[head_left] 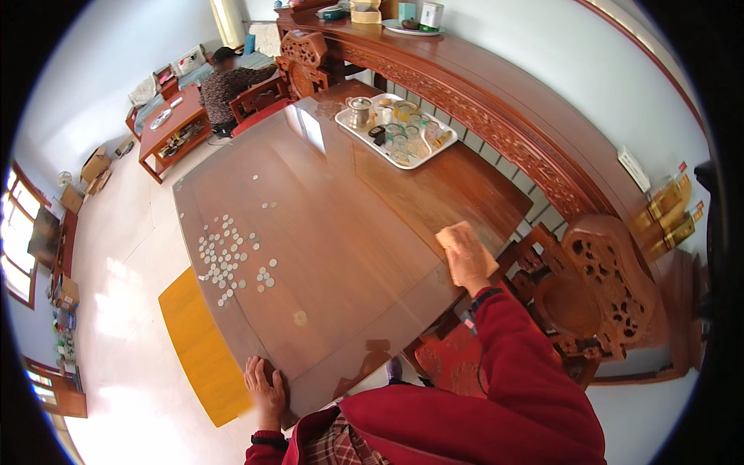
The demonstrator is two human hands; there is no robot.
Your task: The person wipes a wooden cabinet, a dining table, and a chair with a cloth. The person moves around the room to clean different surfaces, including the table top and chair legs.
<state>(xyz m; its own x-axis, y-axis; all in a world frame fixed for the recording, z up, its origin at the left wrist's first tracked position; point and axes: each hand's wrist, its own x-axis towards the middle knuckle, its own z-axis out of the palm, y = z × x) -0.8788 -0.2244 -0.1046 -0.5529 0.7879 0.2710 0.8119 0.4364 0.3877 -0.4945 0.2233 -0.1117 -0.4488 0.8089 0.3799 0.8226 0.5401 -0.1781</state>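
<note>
A large wooden table (325, 221) with a glossy surface stands before me. My right hand (468, 258) lies over a tan cloth (450, 235) and presses it flat near the table's right edge. My left hand (265, 386) rests at the near left corner of the table, fingers apart, with nothing in it. Many coins (224, 256) are spread on the left part of the tabletop. One larger round piece (300, 318) lies nearer to me. Toward the far right side sits a white tray (403, 165) with a metal pot (360, 110) and several glass cups (400, 142).
Carved wooden chairs stand at the right (572, 302) and far end (302, 72). A long carved sideboard (465, 75) runs along the wall. A yellow board-like surface (197, 343) is left of the table. Another person (224, 93) is beside a low table (174, 125).
</note>
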